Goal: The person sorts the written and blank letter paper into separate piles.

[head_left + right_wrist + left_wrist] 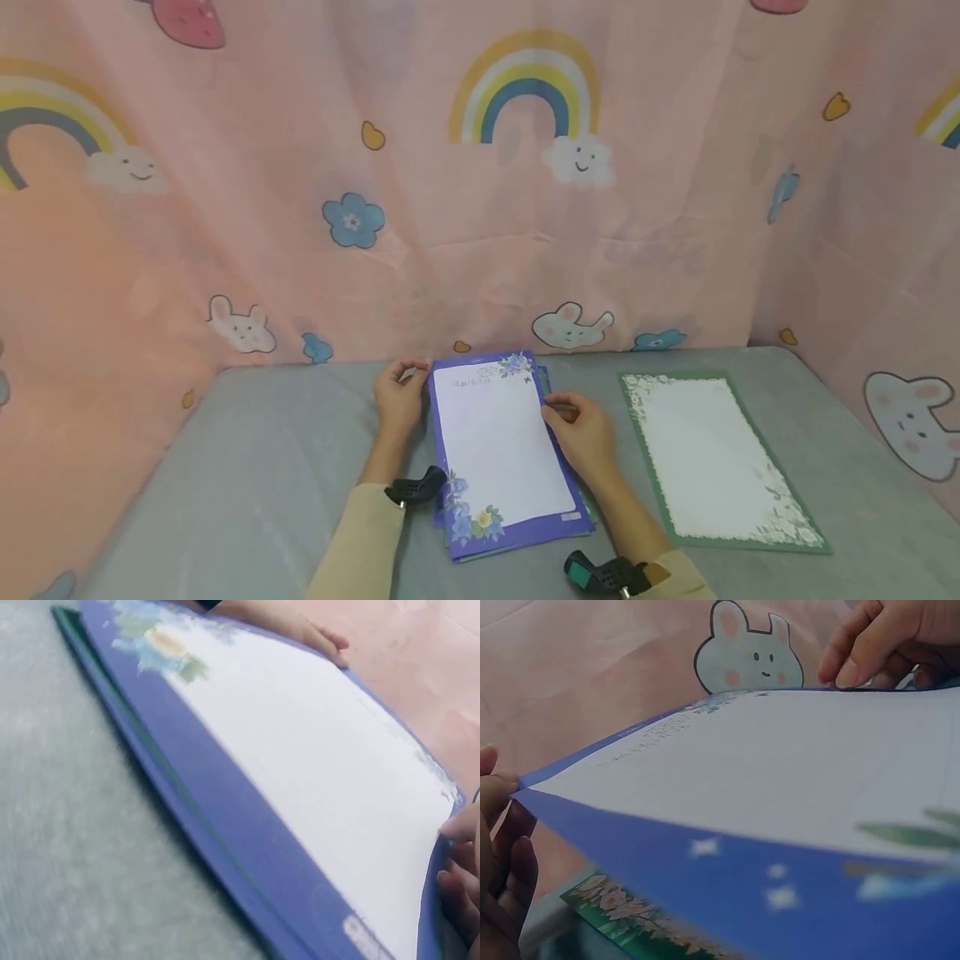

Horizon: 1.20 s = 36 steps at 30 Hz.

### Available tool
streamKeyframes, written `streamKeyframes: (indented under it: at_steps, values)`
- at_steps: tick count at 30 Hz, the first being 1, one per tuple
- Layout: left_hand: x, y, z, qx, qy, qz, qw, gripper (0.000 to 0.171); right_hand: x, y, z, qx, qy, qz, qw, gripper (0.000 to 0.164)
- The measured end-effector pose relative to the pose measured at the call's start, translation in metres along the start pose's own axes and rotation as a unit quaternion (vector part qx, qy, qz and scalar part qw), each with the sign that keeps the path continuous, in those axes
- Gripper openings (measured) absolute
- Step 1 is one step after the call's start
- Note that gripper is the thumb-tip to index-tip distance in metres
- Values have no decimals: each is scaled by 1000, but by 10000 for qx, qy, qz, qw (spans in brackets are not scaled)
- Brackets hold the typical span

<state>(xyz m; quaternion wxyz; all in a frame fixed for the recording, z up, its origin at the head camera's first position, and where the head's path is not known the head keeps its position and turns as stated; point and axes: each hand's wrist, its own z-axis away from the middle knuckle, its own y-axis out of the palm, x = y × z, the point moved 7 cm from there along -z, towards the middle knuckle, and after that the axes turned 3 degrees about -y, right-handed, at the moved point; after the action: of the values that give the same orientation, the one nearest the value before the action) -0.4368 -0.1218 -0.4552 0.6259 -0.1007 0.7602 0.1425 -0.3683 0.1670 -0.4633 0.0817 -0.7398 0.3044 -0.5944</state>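
Observation:
A white sheet of paper point(502, 450) with a purple border, blue flowers at two corners and faint handwriting near its top lies over a small stack. My left hand point(399, 398) pinches its upper left corner between thumb and fingers. On the right edge, my right hand point(583, 433) holds the sheet with thumb and fingertips. The left wrist view shows that corner raised, with a green flowered sheet point(615, 904) below it. Green and purple edges of the lower sheets point(142, 735) show beneath in the right wrist view.
To the right, a separate green-bordered sheet point(705, 450) with white flowers lies flat on the grey-covered table point(285, 467). A pink curtain point(450, 275) printed with rainbows and rabbits hangs behind the table. Each wrist carries a dark strapped camera point(416, 486).

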Motion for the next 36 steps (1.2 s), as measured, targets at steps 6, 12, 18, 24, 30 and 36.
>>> streamKeyframes:
  at_steps: [6, 12, 18, 24, 30, 36]
  values:
    - [1, 2, 0, 96, -70, -3, 9999, 5, -1, -1, -1, 160, 37, -443, 9989, 13]
    - [1, 5, 2, 359, -287, -268, 9986, 14, -5, -3, -3, 171, 321, -609, 9975, 13]
    - [1, 8, 4, 481, -362, -362, 9975, 23, -9, -3, -4, 232, 519, -639, 9963, 14]
    - [5, 12, 6, 923, -410, -479, 9937, 30, -9, -7, -3, 36, 603, -809, 9949, 15]
    - [7, 17, 11, 1835, -384, -807, 9790, 25, -12, -10, -4, -120, 735, -820, 9938, 18]
    - [11, 20, 16, 2437, -420, -1250, 9608, 30, -13, -9, -3, -78, 808, -896, 9927, 21]
